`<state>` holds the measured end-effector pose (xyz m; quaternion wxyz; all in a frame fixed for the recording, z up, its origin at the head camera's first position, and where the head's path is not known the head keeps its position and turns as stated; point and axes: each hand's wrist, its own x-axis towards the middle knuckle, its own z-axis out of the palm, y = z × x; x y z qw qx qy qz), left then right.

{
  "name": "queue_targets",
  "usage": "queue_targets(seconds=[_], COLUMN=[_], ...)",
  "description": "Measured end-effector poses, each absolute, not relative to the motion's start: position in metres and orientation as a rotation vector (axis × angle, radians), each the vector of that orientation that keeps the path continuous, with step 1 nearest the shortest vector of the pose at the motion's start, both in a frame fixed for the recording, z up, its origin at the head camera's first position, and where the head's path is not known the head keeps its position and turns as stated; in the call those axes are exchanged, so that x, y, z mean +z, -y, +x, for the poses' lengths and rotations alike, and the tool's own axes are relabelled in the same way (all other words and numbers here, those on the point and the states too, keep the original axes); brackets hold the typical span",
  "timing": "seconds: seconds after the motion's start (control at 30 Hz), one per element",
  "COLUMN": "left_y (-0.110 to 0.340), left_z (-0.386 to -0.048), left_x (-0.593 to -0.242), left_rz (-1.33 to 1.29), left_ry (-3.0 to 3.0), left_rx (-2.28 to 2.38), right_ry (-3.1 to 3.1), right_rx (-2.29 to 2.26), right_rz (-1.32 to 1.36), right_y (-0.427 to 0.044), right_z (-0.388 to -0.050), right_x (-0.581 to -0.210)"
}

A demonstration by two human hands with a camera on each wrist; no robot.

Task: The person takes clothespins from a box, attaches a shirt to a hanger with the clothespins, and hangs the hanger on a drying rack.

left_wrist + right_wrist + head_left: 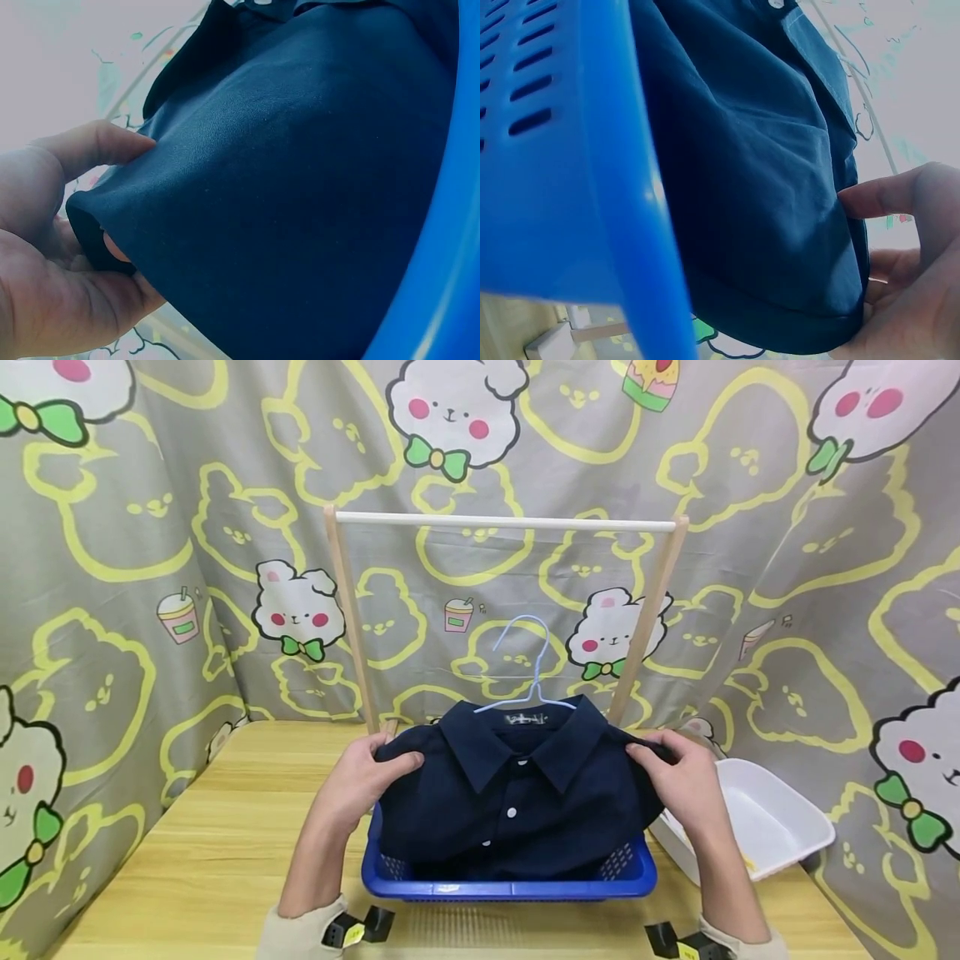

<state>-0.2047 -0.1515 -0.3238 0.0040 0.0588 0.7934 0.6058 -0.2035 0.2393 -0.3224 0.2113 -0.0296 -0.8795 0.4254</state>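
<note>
A dark navy collared shirt with white buttons is held up by its two shoulders over a blue basket. My left hand pinches the shoulder on the left, thumb in front and fingers behind the cloth, as the left wrist view also shows. At the other shoulder, my right hand pinches the fabric the same way. A light blue wire hanger rises out of the collar; its lower part is hidden inside the shirt. The shirt's lower part drops into the basket.
Behind the basket stands a rack with wooden posts and a white bar. To the right is a white tray holding something yellow. A patterned curtain surrounds the wooden table.
</note>
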Motion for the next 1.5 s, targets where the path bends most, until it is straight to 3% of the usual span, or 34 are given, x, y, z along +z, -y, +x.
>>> queue_targets(seconds=[0.77,1.5], left_y=[0.162,0.167], left_z=[-0.207,-0.206], left_x=[-0.325,-0.323], left_rz=[0.144,0.086], left_ry=[-2.507,-2.542], left_rx=[1.927,1.908], right_ry=[2.637,2.696], right_rx=[0.941,0.700], right_rz=[0.069,-0.036], right_y=[-0.245,-0.303], right_z=[-0.207,-0.257], right_x=[-0.301,-0.317])
